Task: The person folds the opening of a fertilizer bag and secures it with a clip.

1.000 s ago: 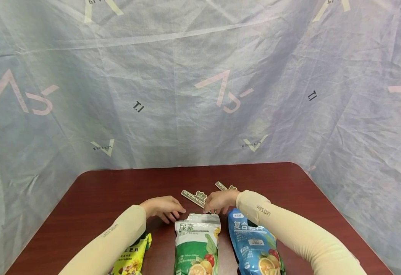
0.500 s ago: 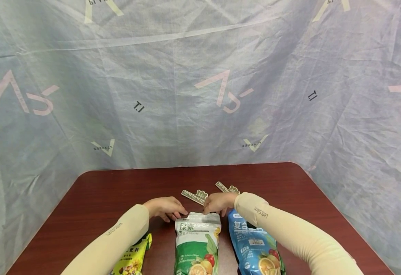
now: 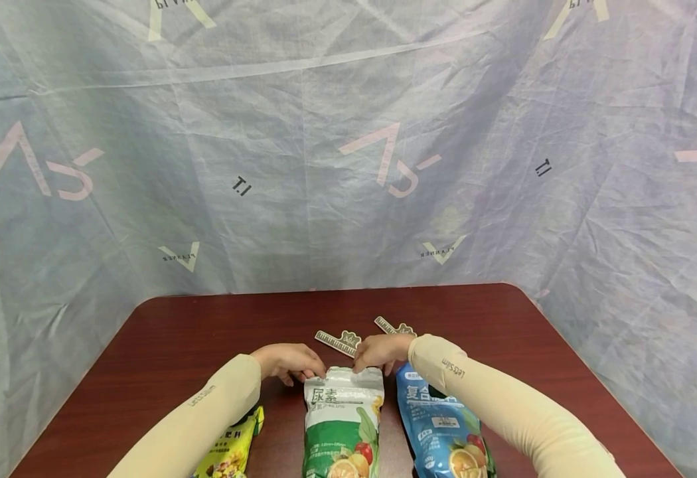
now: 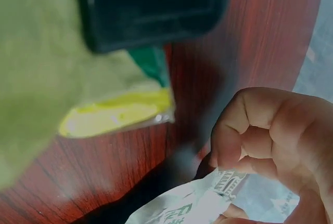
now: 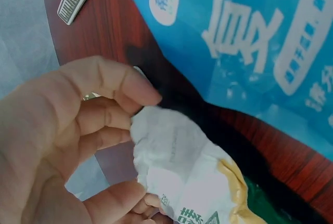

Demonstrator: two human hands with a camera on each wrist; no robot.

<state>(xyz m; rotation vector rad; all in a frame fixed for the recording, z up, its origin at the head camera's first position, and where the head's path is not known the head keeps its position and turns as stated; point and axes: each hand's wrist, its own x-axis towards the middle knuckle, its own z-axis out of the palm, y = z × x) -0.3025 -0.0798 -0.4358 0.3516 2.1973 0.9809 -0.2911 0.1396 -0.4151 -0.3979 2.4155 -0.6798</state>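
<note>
A white-and-green bag (image 3: 341, 428) printed with fruit and vegetables lies at the near middle of the table. My left hand (image 3: 291, 360) pinches its top left corner; in the left wrist view, the curled fingers (image 4: 229, 146) meet the crinkled white top (image 4: 187, 200). At the top right corner, my right hand (image 3: 381, 352) holds the bag's edge between thumb and fingers. The right wrist view has that white corner (image 5: 174, 146) against the fingertips. The bag's lower end is cut off by the head view's frame.
A blue bag (image 3: 438, 425) lies to the right, partly under the right forearm. A yellow bag (image 3: 232, 451) lies left, partly behind the left sleeve (image 3: 205, 411). Two flat clips with ruler-like edges (image 3: 336, 342) (image 3: 393, 325) rest beyond the hands on the dark red table (image 3: 205, 318).
My left hand has moved slightly right onto the bag's top left corner, its fingers drawing together. My right hand has settled on the right corner. The bag's top edge has risen a little.
</note>
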